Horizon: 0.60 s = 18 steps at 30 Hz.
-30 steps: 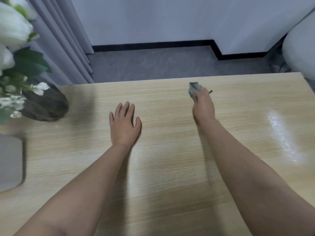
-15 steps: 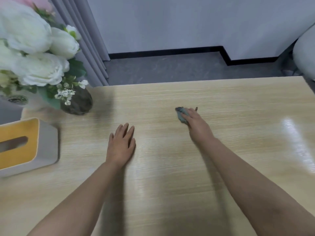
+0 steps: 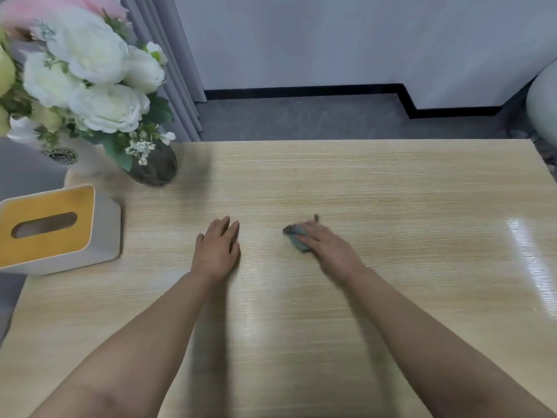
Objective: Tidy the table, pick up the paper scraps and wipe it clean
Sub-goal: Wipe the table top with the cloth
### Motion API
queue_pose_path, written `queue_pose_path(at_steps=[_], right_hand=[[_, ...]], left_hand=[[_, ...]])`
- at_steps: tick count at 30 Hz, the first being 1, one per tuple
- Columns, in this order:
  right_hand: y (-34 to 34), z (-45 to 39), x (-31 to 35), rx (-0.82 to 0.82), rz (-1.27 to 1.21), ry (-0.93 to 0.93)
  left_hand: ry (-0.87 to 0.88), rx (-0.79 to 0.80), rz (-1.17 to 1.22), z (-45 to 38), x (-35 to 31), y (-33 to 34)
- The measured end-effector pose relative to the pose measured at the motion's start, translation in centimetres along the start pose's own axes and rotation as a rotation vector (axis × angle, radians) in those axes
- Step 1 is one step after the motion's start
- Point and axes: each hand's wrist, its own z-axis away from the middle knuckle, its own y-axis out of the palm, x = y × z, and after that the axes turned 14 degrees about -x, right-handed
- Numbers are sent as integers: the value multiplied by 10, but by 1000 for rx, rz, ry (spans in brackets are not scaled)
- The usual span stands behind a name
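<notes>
You're pressing a small crumpled grey-green cloth [image 3: 297, 239] onto the light wood-grain tabletop [image 3: 391, 191] with your right hand [image 3: 324, 247], fingers laid over the wad and pinning it down, likely so the stroke carries pressure. The cloth is sitting mid-tabletop, poking out past your fingertips; the hand is blurred, so exact finger curl is hard to read. Your left hand [image 3: 217, 250] is lying flat, fingers straight and together, holding nothing, probably bracing you while you lean in. The yellow-topped grey tissue box [image 3: 57, 229] and the dark vase of white flowers [image 3: 156, 167] are sitting at the far left edge, well apart from the cloth. No paper scraps are showing, so I judge you're in the wiping step.
</notes>
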Motion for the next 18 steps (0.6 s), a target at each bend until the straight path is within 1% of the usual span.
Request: queue_pose_path(at_steps=[1,2,3,5,6,7,9,10,11,12,13,14,16,17,18], right_hand=[[-5,-5,-8,-8,10,83],[-6,-9,-12,-74,42,165],[-4,-11,-12,-136,77,287],[8,-16,1,-254,107,477],[18,-19,14,-275,84,507],[28,-25,30,-264,56,479],[48,-28,59,-198,-32,341],[54,-27,61,-184,-38,243],[53,-31,59,-149,-23,162],[47,-36,52,-90,50,96],[38,-43,45,-47,66,94],[29,-50,34,-54,94,70],[18,-69,12,-89,92,156],[15,-78,3,-91,75,274],[17,-85,-6,-128,104,378]], left_hand=[[8,-10,12,-1,2,-2],[17,-13,25,-1,4,-3],[29,-11,34,-1,7,-5],[59,-13,31,-3,14,-6],[66,-19,26,-4,17,-6],[60,-28,22,-6,20,-6],[31,-43,18,-11,27,-5],[23,-42,16,-14,30,-5],[24,-34,13,-17,33,-5],[35,-25,7,-20,36,-5],[54,-18,-2,-24,38,-5],[71,-17,-12,-27,40,-5],[70,-24,-20,-35,43,-6],[58,-27,-17,-39,44,-6],[45,-23,-17,-43,45,-6]])
